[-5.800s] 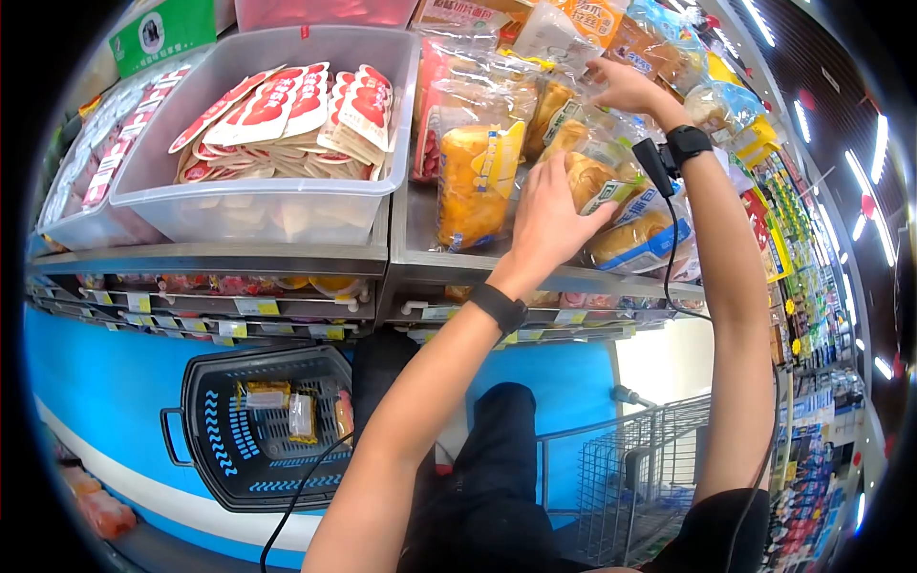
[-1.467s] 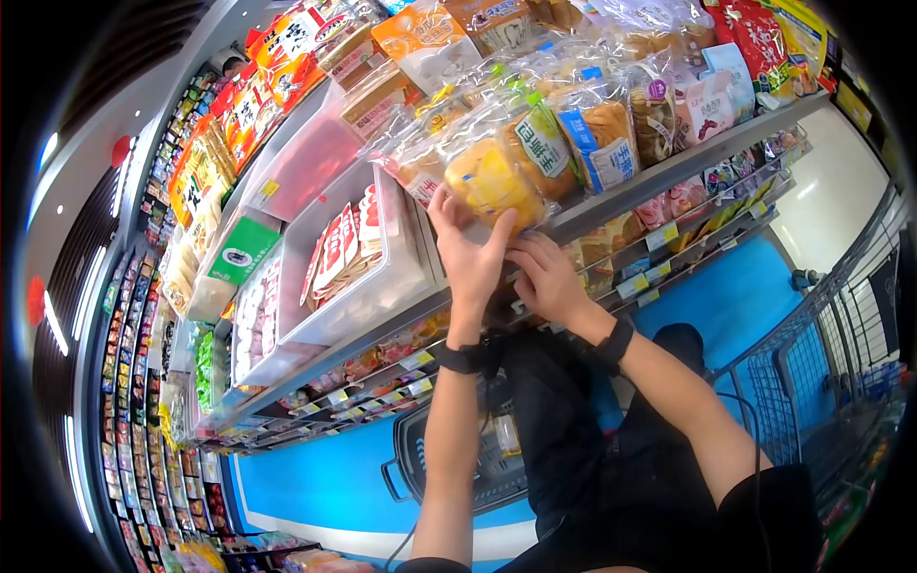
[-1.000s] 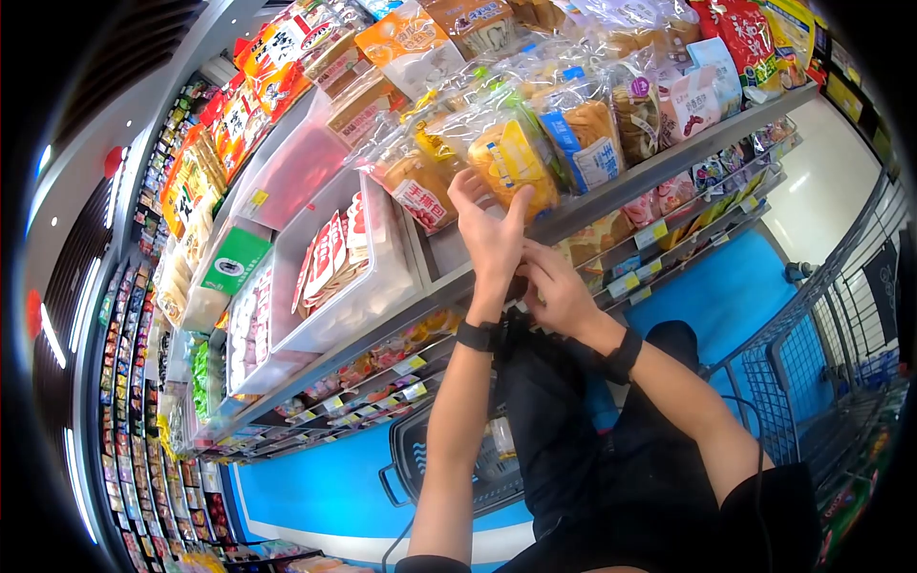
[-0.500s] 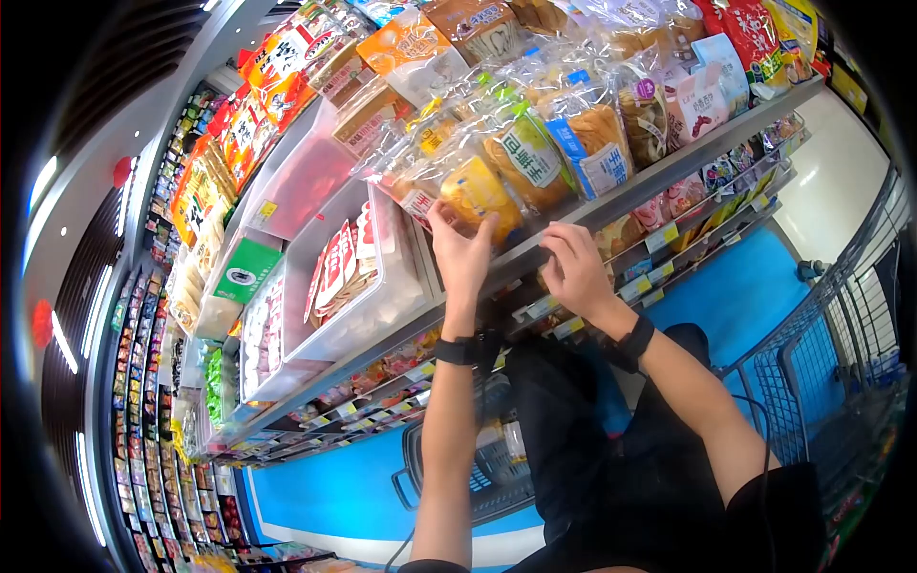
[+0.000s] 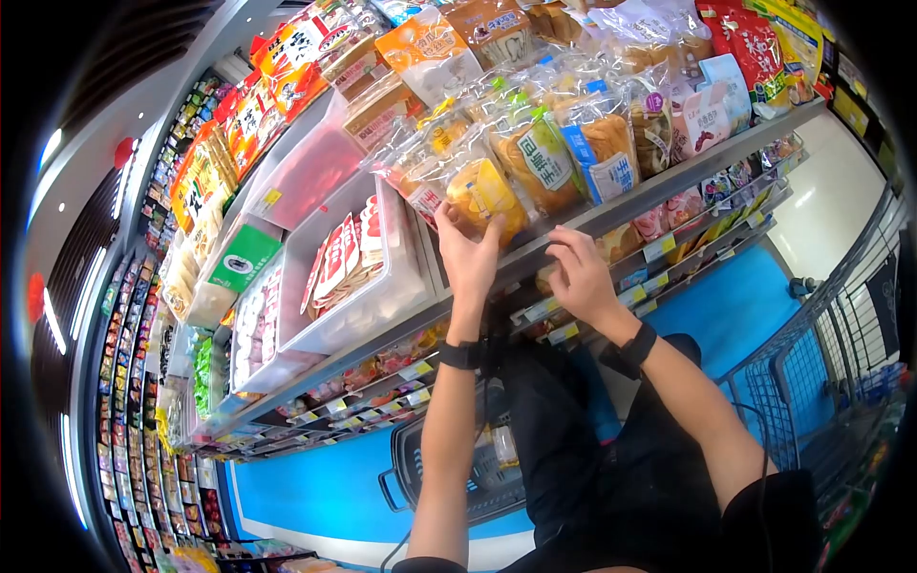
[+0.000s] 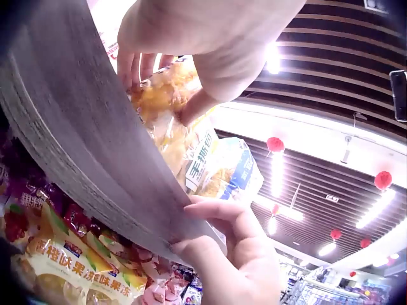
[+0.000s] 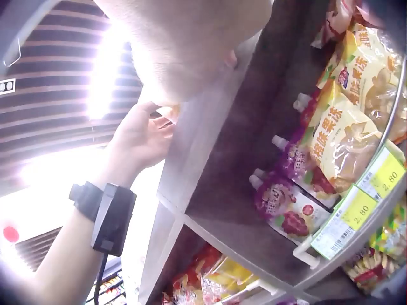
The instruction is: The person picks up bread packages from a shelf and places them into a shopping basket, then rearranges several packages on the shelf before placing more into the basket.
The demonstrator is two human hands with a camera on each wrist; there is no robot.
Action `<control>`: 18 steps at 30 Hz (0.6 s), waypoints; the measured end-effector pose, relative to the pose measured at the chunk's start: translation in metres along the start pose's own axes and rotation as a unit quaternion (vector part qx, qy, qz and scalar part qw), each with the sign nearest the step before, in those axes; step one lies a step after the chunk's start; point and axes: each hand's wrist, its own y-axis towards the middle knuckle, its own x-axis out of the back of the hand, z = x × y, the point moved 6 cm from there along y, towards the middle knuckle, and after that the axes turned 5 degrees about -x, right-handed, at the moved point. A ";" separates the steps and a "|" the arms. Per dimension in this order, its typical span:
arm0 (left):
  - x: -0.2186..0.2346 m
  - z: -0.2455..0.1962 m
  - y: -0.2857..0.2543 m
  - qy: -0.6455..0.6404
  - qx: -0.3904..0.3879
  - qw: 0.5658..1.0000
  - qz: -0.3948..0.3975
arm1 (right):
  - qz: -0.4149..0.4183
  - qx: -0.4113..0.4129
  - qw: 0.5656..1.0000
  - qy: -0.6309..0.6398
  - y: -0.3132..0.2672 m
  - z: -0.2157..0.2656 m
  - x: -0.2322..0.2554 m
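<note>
A bagged yellow-labelled bread [image 5: 484,194] stands at the shelf's front, between a red-labelled bag [image 5: 423,198] and a green-and-white-labelled bread [image 5: 544,160]. My left hand [image 5: 468,258] holds its lower part, fingers on the left side and thumb on the right. In the left wrist view, the left hand [image 6: 197,38] has its thumb against the clear wrapping of the bread [image 6: 168,101]. My right hand [image 5: 583,282] is at the shelf's front edge with bent, relaxed fingers and no item in them. Whether its fingertips touch the edge is unclear.
A clear bin [image 5: 382,296] of red-and-white packets stands left of the breads. Jelly bags [image 7: 343,133] hang below the shelf edge [image 5: 669,179]. A black basket [image 5: 411,468] is on the floor; a wire cart [image 5: 783,372] stands at the right.
The yellow-labelled bread has moved left from in front of the green-and-white one, held by my left hand. My right hand has moved away from the left one, rightward along the shelf edge.
</note>
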 end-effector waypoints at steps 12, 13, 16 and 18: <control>0.042 0.027 0.004 0.158 0.030 0.983 -0.085 | 0.018 0.004 1.000 -0.016 -0.002 0.001 0.000; 0.044 0.031 0.005 0.118 0.041 0.990 -0.064 | 0.017 0.004 1.000 -0.017 -0.001 0.001 0.000; 0.047 0.022 -0.001 0.144 0.003 0.988 -0.062 | 0.011 0.000 1.000 -0.012 -0.001 0.002 -0.002; 0.049 0.016 -0.009 0.189 -0.010 0.978 -0.084 | 0.011 -0.001 1.000 -0.005 -0.002 0.002 -0.003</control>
